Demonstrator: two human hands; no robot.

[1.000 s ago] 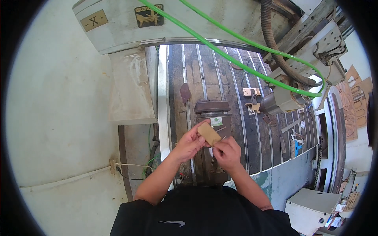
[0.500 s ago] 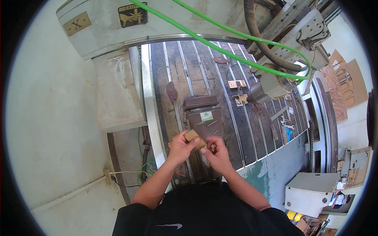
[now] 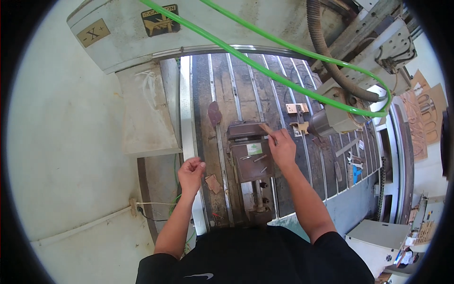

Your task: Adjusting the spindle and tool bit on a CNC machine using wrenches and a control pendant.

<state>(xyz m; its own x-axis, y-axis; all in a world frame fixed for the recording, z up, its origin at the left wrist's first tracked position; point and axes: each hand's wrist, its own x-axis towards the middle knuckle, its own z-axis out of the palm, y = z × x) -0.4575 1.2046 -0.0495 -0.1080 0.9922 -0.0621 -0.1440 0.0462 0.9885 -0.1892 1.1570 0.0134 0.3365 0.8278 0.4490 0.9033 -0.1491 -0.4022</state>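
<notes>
My right hand (image 3: 283, 147) grips a small, flat tan piece (image 3: 266, 128) by one end, at the right end of the vise's far jaw (image 3: 246, 128). Whether the piece touches the jaw I cannot tell. The vise (image 3: 242, 174) is bolted-looking dark metal with a screw toward me; on its sliding body lie several short metal pins (image 3: 260, 157) and a white-and-green label (image 3: 254, 148). My left hand (image 3: 190, 176) hovers left of the vise over the table's pale edge, fingers loosely bent, nothing visible in them. Near it lies a worn tan scrap (image 3: 213, 183).
The vise stands on a slotted machine table (image 3: 279, 187). A spindle head (image 3: 326, 122) hangs at the right beside copper-coloured blocks (image 3: 298, 108). A green hose (image 3: 265, 71) arches across the far side. Wrenches (image 3: 355, 160) and a blue item (image 3: 355, 173) lie farther right.
My hands have parted: the right went forward to the far jaw with the tan piece, the left let go and moved left. The vise's near part and the tan scrap are now uncovered.
</notes>
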